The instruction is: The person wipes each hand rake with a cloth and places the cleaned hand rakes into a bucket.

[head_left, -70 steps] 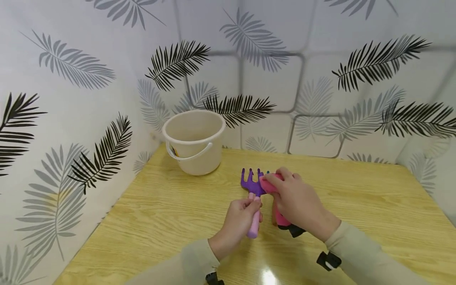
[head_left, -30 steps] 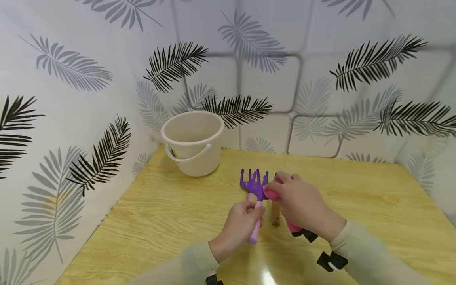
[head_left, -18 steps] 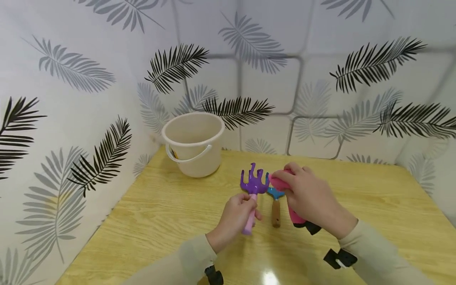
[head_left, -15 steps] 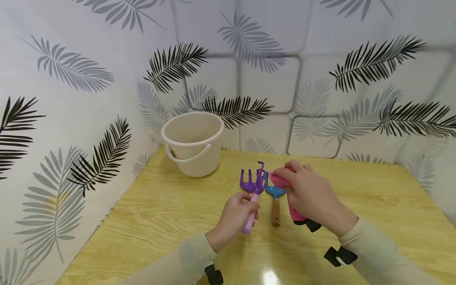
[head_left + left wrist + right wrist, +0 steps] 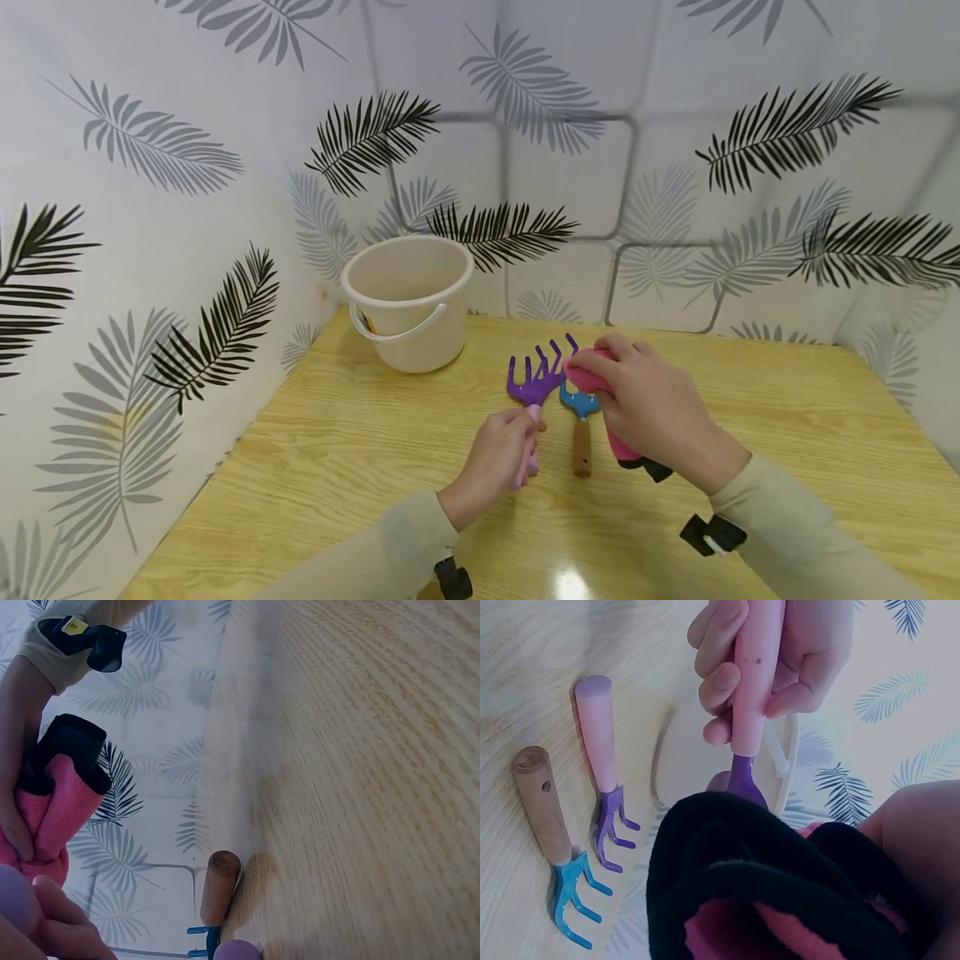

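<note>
My left hand [image 5: 487,462] grips a purple hand rake [image 5: 757,682] by its pink handle. The rake is raised above the table, with its tines pointing up and right in the head view. My right hand [image 5: 660,408] holds a bunched pink cloth with black edging [image 5: 587,372] against the right side of the rake's head, partly hiding it. A second purple hand rake with a pink handle [image 5: 596,735] lies on the table below. Beside it lies a blue hand rake with a wooden handle [image 5: 582,446], its tines partly behind the cloth.
A cream bucket [image 5: 420,333] with its handle hanging down stands at the back left of the wooden table [image 5: 337,467]. A leaf-patterned wall covering [image 5: 480,167] rises behind and at the left.
The held rake has turned, so its tines now point up and right. My right hand and the cloth shifted right, uncovering more of the blue rake, then moved slightly back left.
</note>
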### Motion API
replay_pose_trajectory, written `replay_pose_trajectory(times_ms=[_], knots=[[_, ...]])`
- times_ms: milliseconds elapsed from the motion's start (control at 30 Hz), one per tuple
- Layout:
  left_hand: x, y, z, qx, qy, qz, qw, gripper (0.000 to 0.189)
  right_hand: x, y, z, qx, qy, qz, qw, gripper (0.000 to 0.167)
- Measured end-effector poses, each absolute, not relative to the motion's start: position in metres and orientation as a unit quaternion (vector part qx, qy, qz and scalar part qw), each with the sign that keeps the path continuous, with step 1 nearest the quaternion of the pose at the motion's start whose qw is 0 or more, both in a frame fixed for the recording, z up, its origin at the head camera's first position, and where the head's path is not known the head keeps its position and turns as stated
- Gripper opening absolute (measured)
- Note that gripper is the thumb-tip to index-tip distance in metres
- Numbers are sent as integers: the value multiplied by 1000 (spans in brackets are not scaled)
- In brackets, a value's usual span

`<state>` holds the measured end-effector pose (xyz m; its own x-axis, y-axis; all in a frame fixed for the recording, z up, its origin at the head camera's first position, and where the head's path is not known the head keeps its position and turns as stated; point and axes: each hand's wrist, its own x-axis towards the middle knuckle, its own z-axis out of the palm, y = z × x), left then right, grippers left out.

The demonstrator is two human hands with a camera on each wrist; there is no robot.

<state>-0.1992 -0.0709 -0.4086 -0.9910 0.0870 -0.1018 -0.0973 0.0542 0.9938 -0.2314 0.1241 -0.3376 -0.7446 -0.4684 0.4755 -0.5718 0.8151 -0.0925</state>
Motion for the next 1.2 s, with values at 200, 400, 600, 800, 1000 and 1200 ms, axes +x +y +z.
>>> replay_pose_trajectory(times_ms=[200,400,600,800,1000,1200], knots=[[-200,-69,-410,9,731,679,68,23,-233,121,-339,295,-930,74,205,38],[-196,-64,-411,31,736,672,75,17,-237,116,-346,306,-936,23,170,35],[-190,-60,-413,39,736,671,86,18,-236,104,-349,329,-936,7,122,34],[-185,-55,-413,51,746,659,79,19,-241,89,-351,315,-941,-6,123,51],[-184,-56,-413,40,750,657,64,19,-238,90,-342,316,-944,-23,88,30],[-187,-61,-415,29,742,667,60,19,-232,100,-327,326,-943,-23,71,14]])
